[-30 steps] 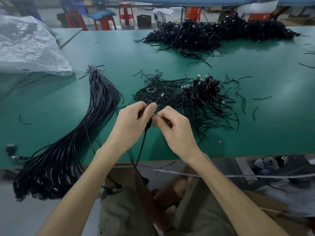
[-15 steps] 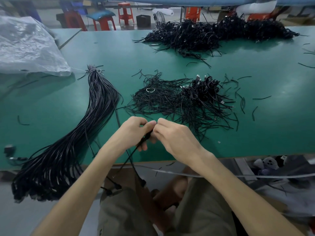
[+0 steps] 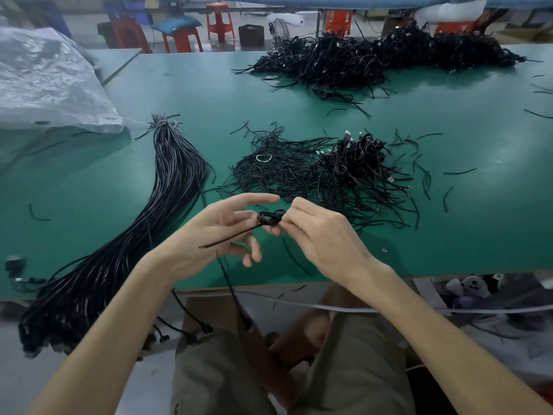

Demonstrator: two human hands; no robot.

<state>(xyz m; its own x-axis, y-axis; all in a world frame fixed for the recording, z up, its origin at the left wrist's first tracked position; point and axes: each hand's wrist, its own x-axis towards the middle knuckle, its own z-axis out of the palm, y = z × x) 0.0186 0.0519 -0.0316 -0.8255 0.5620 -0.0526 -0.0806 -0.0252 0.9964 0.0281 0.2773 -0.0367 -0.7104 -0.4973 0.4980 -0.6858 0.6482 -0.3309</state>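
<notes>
Both of my hands hover above the near edge of the green table (image 3: 478, 211). My right hand (image 3: 323, 238) pinches a small coiled black cable (image 3: 269, 218) at its right end. My left hand (image 3: 215, 232) is spread beside the coil with its fingers straight and its middle fingers touching the coil. A thin black tie strand (image 3: 229, 237) sticks out of the coil and crosses my left palm. The rest of the cable (image 3: 230, 286) hangs down toward my lap.
A long tied bundle of black cables (image 3: 170, 181) lies to the left and droops over the table edge. A heap of short black ties (image 3: 278, 172) and finished coils (image 3: 359, 160) sits ahead. A bigger cable pile (image 3: 374, 61) lies at the back, with a plastic bag (image 3: 45, 82) at far left.
My hands dropped toward me and then rose slightly. My left hand, curled on the cable before, has spread its fingers. The coil now shows between both hands.
</notes>
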